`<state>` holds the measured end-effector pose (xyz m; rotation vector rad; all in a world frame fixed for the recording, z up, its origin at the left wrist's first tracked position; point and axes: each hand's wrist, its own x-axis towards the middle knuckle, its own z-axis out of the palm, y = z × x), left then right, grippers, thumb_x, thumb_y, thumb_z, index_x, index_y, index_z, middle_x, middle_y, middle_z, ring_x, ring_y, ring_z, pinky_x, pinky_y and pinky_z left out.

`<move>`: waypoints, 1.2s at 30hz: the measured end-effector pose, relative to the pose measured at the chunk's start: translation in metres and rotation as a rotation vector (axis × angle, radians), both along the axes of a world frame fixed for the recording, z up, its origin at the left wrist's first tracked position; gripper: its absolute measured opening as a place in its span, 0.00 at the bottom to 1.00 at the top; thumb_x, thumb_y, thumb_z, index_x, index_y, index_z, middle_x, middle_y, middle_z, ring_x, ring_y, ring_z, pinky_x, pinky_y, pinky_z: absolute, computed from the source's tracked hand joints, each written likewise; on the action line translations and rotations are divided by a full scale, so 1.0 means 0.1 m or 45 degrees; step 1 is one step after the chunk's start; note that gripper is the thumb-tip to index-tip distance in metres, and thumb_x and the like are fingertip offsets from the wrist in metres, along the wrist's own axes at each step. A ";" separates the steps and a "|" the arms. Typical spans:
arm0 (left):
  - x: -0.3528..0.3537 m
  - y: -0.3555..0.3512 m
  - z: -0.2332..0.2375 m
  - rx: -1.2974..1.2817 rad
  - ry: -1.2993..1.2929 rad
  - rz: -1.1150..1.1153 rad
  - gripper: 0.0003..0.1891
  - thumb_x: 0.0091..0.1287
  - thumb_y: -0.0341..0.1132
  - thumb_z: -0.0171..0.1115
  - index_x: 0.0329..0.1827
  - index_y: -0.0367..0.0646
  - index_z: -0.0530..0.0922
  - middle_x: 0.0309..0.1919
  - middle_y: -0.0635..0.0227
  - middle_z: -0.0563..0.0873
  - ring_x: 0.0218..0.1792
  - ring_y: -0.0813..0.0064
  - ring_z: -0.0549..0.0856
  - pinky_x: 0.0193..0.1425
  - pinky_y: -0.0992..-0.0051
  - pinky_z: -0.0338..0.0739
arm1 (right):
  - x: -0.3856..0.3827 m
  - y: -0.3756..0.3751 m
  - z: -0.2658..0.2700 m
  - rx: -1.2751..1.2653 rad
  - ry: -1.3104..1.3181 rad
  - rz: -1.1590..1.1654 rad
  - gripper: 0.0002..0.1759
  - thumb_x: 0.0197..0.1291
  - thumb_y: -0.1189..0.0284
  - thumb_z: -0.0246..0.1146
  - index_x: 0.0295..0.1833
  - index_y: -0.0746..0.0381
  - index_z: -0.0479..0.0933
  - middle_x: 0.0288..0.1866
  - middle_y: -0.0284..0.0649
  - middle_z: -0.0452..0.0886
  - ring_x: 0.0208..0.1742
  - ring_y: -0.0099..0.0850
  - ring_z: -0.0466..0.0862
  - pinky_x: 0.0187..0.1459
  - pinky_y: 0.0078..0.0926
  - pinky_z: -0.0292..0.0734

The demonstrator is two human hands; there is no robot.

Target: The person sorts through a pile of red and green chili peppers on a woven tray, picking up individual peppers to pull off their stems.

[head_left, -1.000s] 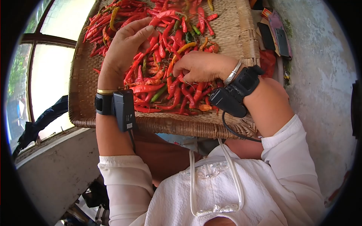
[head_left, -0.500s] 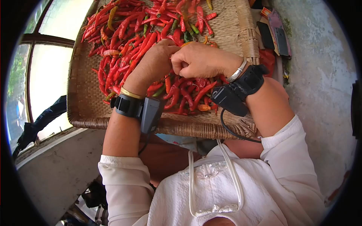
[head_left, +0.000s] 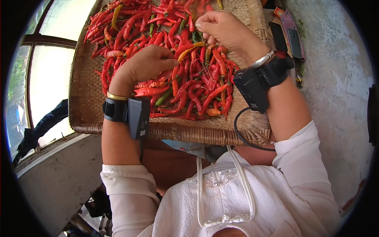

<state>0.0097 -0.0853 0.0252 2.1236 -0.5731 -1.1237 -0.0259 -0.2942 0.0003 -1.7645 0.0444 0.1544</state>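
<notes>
My left hand (head_left: pixel 148 65) is just over the left-centre of a heap of red chili peppers (head_left: pixel 215 71). Its thumb stands apart from the bent fingers, and I see nothing gripped between them. Close to that thumb lies a yellow-orange chili pepper (head_left: pixel 187 53). My right hand (head_left: pixel 229 33) is above the heap's upper right side, thumb and forefinger pinched together and the other fingers curled. Whatever is in that pinch is too small to make out. Beneath the peppers is a shallow woven basket (head_left: pixel 252 39), with its thick rim toward me.
Phones (head_left: pixel 294 42) lie on a cloth right of the basket. A window (head_left: pixel 51 87) with a dark cloth (head_left: pixel 41 128) at its sill is on the left. Each wrist carries a strapped black device (head_left: pixel 139 118); a cable (head_left: pixel 237 126) hangs from the right one.
My hands, together over the peppers before, are now apart. The left has moved left and slightly down, its thumb away from its fingers. The right has moved up and right, still pinched.
</notes>
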 end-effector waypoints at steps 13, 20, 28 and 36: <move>0.12 -0.06 -0.27 -0.386 -0.417 0.431 0.14 0.62 0.36 0.60 0.48 0.38 0.77 0.29 0.72 0.81 0.28 0.85 0.78 0.32 0.83 0.74 | 0.04 0.07 -0.29 -0.910 -0.247 0.238 0.16 0.54 0.68 0.58 0.48 0.62 0.75 0.42 0.45 0.80 0.46 0.41 0.79 0.48 0.35 0.72; -0.09 -0.20 -0.62 -0.030 -0.793 -0.107 0.13 0.53 0.37 0.63 0.38 0.40 0.79 0.30 0.55 0.82 0.35 0.56 0.81 0.40 0.64 0.75 | 0.01 0.17 -0.31 -1.350 -0.103 0.476 0.15 0.52 0.73 0.59 0.48 0.61 0.74 0.43 0.45 0.77 0.50 0.42 0.76 0.51 0.37 0.70; -0.04 -0.11 -0.37 -0.185 -0.800 0.132 0.09 0.56 0.34 0.62 0.36 0.38 0.79 0.21 0.65 0.81 0.24 0.75 0.81 0.29 0.74 0.73 | 0.09 0.08 -0.03 -1.059 -0.183 0.370 0.08 0.51 0.72 0.58 0.37 0.62 0.78 0.34 0.43 0.81 0.40 0.39 0.81 0.42 0.35 0.75; -0.07 0.04 -0.23 0.123 -0.789 0.064 0.08 0.57 0.34 0.61 0.34 0.37 0.79 0.21 0.62 0.80 0.23 0.72 0.80 0.29 0.74 0.73 | 0.21 -0.16 0.33 -0.434 0.310 0.213 0.13 0.60 0.68 0.59 0.45 0.66 0.74 0.27 0.32 0.76 0.26 0.18 0.75 0.25 0.14 0.71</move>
